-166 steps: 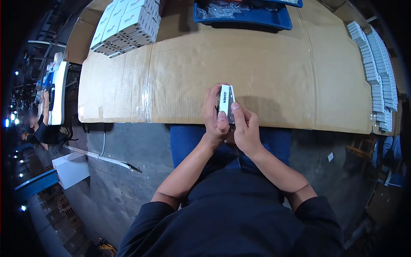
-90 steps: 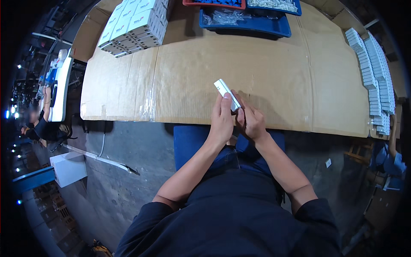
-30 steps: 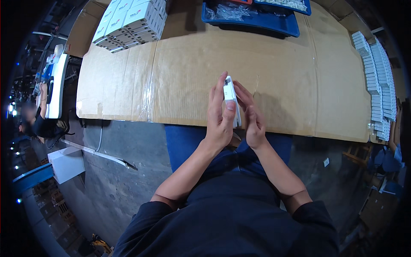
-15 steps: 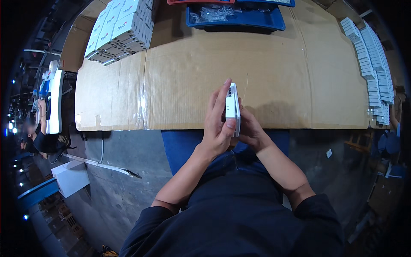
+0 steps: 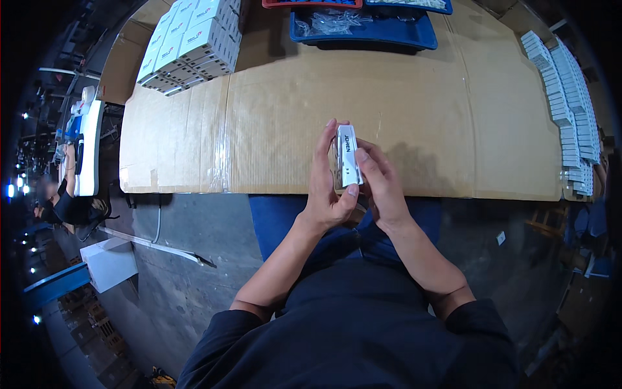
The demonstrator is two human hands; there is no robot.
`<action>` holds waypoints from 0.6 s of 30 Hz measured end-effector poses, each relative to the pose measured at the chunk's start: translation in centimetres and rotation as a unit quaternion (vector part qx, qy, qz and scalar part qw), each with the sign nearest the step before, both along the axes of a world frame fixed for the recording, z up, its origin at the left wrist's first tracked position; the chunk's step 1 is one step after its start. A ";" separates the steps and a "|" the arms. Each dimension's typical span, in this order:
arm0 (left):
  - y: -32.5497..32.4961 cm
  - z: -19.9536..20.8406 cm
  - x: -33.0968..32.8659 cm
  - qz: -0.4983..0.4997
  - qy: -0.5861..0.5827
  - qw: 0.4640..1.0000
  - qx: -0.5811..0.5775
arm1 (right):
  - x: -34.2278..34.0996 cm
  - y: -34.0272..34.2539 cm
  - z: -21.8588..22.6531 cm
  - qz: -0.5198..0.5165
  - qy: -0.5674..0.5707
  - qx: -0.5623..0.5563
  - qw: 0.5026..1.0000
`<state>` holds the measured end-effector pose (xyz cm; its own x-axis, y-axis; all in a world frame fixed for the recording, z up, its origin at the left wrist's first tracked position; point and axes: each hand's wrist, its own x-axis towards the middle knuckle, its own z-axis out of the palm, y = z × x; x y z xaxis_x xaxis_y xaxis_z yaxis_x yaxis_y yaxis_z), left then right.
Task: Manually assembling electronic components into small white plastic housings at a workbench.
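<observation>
Between my two hands, over the table's near edge, is a small white box (image 5: 348, 155) with dark print on its narrow side. My left hand (image 5: 324, 188) is closed along its left side, with the thumb at the near end. My right hand (image 5: 383, 188) grips it from the right, its thumb lying by the printed face. The palms hide the box's broad sides. Below the hands, part of my lap shows.
The table (image 5: 291, 123) is covered with cardboard. White boxes (image 5: 188, 48) are stacked at the far left. A blue tray (image 5: 402, 35) with clear plastic bags lies at the back, near a red tray (image 5: 311, 3). Rows of white pieces (image 5: 564, 110) line the right edge. A person (image 5: 68, 194) sits at far left.
The white box has been turned so its narrow printed side faces up more. My right thumb has come over beside that face. The view has shifted slightly.
</observation>
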<state>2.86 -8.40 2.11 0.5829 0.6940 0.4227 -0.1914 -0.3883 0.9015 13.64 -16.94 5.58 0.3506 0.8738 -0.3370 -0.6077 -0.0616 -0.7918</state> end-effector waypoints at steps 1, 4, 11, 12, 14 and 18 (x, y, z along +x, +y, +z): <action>-0.1 0.1 0.2 0.001 -0.012 1.000 0.006 | -0.3 0.0 0.2 -0.001 0.000 0.000 1.000; -0.8 0.0 0.4 0.054 -0.012 0.998 -0.039 | -1.4 0.4 1.2 -0.019 -0.013 0.014 1.000; 0.0 -0.5 -0.3 0.099 0.008 0.993 0.069 | -3.4 0.1 -0.2 -0.050 -0.064 0.036 0.996; 0.0 -0.8 -0.2 0.098 0.006 0.993 0.061 | -3.6 0.1 -0.3 -0.052 -0.105 0.047 0.992; 0.0 -1.1 -0.1 0.100 0.003 0.994 0.055 | -3.8 -0.1 -0.8 -0.048 -0.148 0.050 0.987; -0.2 -1.7 -0.1 0.126 -0.020 0.991 0.039 | -3.6 -0.5 -0.6 -0.012 -0.154 0.017 0.988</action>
<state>2.77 -8.62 0.40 0.3771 0.7793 0.5005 -0.1155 -0.4965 0.8603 10.03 -17.47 5.01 0.4526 0.8732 -0.1807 -0.3382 -0.0194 -0.9409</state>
